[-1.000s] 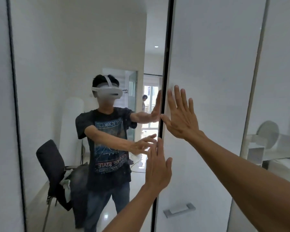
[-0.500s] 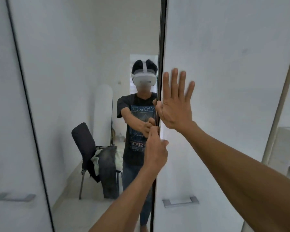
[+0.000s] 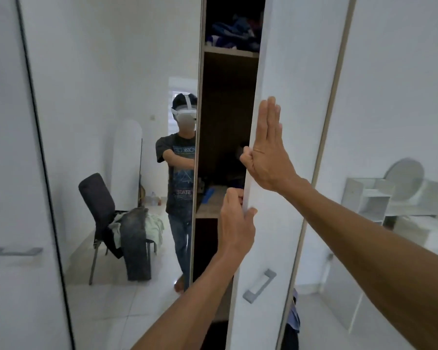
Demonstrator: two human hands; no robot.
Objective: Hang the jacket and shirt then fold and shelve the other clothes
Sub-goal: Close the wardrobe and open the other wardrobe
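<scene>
White gloss is most of what I get on my feed: a wardrobe door (image 3: 301, 72) standing partly open, with the dark inside of the wardrobe showing along its left edge.

My left hand (image 3: 234, 223) grips that free edge low down. Its fingers are curled round behind the edge and the thumb lies on the front face, so the panel is clamped between them. My right hand (image 3: 268, 157) sits higher on the same edge. Its four fingers are straight and pressed flat on the front face, pointing up, while the thumb is bent round the edge. A grey handle (image 3: 259, 286) is fixed to the door face below both hands, and neither hand touches it.

Inside, a top shelf (image 3: 230, 52) carries a heap of blue clothes (image 3: 233, 31) that reaches its front edge. A lower shelf (image 3: 210, 205) has something blue lying on it, too blurred for me to name.

To the left is a mirror (image 3: 111, 72). In its reflection a black chair (image 3: 96, 195) stands on the tiled floor. A dark garment (image 3: 134, 238) hangs over the front edge of the seat, and a pale garment (image 3: 154, 226) is bunched just beside it. I cannot tell from here which piece is the jacket and which is the shirt.
</scene>
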